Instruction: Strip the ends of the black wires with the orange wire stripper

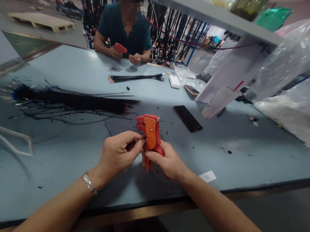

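Note:
My right hand (170, 160) is wrapped round the handles of a red and orange wire stripper (152, 131), which stands upright with its jaws at the top left. Close against its left side, my left hand (121, 151) pinches a thin dark cable (144, 136) between thumb and fingers. The short end of that cable meets the stripper's side; most of its length is hidden by the hand. A thin cable end with a blue tip (107, 129) shows just behind my left hand. Beyond lies a large bundle of black cables (74, 98).
A smaller cable bundle (138, 77) lies farther back. At the right are a dark phone (187, 118), another phone (191, 90), a white box (174, 81) and a slanted shelf post (223, 68). Opposite sits a co-worker (123, 32) holding a red tool (120, 48). Black scraps dot the table (82, 195).

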Motion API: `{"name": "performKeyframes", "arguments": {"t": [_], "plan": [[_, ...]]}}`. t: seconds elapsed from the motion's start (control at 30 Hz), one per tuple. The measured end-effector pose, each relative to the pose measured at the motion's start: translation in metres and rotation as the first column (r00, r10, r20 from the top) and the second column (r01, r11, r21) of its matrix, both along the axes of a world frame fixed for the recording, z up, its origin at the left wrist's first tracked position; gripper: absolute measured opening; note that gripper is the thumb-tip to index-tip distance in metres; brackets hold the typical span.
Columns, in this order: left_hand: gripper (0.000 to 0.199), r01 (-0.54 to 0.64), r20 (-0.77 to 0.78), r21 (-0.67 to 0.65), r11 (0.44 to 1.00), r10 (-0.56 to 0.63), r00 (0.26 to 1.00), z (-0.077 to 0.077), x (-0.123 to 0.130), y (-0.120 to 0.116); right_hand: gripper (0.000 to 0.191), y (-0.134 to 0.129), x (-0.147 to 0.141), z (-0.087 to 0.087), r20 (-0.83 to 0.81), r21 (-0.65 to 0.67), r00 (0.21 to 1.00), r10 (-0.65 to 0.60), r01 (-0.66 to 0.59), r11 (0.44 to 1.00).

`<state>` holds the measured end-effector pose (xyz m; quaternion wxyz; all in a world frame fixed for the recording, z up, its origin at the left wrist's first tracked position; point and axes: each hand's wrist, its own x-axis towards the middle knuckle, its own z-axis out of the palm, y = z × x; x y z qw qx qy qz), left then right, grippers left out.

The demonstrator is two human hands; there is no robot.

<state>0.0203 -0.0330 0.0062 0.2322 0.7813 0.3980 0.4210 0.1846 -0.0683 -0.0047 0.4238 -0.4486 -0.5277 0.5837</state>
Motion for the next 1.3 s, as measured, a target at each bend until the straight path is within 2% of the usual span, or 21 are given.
{"name": "performKeyframes", "arguments": {"t": [0.4,0.73,1.13,1.3], "plan": [[0.017,0.007,-0.004,0.024,1.000,-0.007,1.000,-0.001,0.000,0.000,0.023,0.000,0.000,-0.007,0.052,0.034,0.998,-0.022,0.020,0.999],[0.017,-0.023,0.008,0.002,1.000,0.023,1.000,-0.006,0.002,0.003,0.036,0.005,-0.001,-0.011,0.060,-0.006,0.998,-0.027,0.027,1.000],[0.016,-0.032,0.009,-0.045,0.998,0.033,0.999,-0.007,0.002,0.004,0.040,0.006,0.000,-0.014,0.004,-0.107,1.000,-0.027,0.027,0.994],[0.016,-0.077,-0.021,-0.063,0.995,0.076,0.997,-0.010,-0.002,0.012,0.037,0.010,0.005,-0.017,-0.151,-0.163,0.986,-0.067,0.042,0.986]]}}
